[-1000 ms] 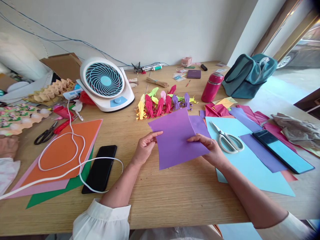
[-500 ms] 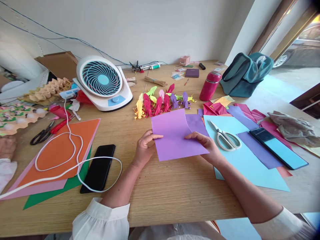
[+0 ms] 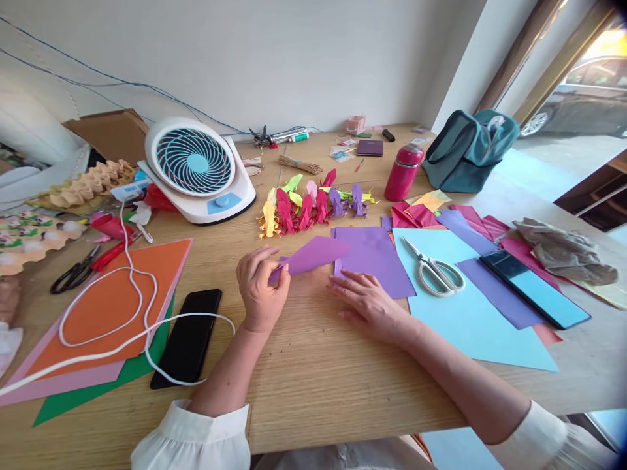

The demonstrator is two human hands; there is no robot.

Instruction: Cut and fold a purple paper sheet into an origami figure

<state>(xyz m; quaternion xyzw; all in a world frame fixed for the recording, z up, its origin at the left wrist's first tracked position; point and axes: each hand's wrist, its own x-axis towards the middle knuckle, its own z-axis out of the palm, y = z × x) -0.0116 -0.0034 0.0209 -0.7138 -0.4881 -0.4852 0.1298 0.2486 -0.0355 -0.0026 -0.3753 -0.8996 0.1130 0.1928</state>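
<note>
A purple paper sheet [image 3: 313, 254] is tilted above the wooden table, its left end pinched between the thumb and fingers of my left hand [image 3: 263, 281]. My right hand [image 3: 369, 303] is low over the table with its fingers spread and nothing in it, just below a second purple sheet [image 3: 375, 258] that lies flat. White-handled scissors [image 3: 435, 271] rest on a light blue sheet [image 3: 470, 326] at the right. Beyond the held sheet stand several small folded paper figures [image 3: 306, 207] in red, yellow, purple and green.
A white fan [image 3: 196, 166], a black phone [image 3: 187, 339] with a white cable, and orange paper [image 3: 117, 300] are on the left. Rightward are a red bottle [image 3: 403, 172], another phone [image 3: 533, 287] and a teal bag [image 3: 467, 153]. Part of another person's hand [image 3: 8, 300] shows at the left edge.
My right hand has let go of the purple sheet and moved slightly left and down. My left hand has turned the sheet edge-on and moved left with it. The view has shifted slightly.
</note>
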